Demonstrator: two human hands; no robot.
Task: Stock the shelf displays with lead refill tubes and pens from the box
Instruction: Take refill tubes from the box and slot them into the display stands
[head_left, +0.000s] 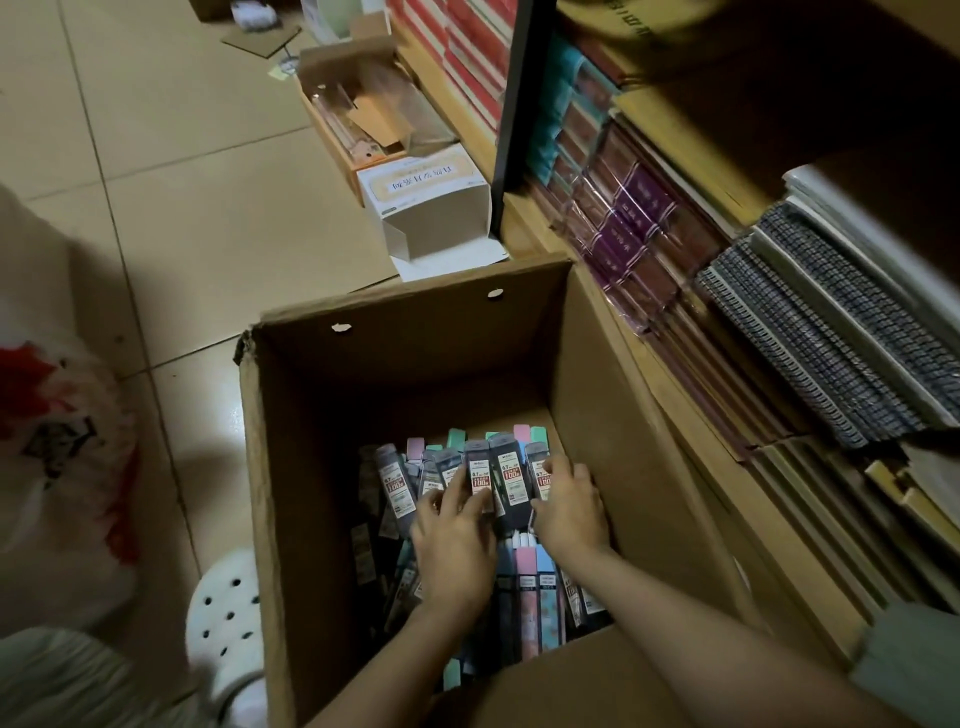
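While both hands (511, 519) reach into the box (291, 467), fingers (457, 491) seemingly gather lead refill tubes (501, 480).

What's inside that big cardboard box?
The cardboard box holds dark lead refill tubes and pastel ones. Both hands, left hand and right hand, gather a dark bundle. Anything underneath is hidden.

The tall brown cardboard box (311, 467) is open at the top, and its four high walls hem in any reach to the dark lead refill tubes (480, 475) packed across its bottom, where both hands already fill the middle. Right of the box, the wooden shelf unit (675, 415) stands just beside its wall, crammed with notebooks. Left of the box lies bare beige tiled floor (156, 182); beyond its far wall sits a white carton (436, 218).
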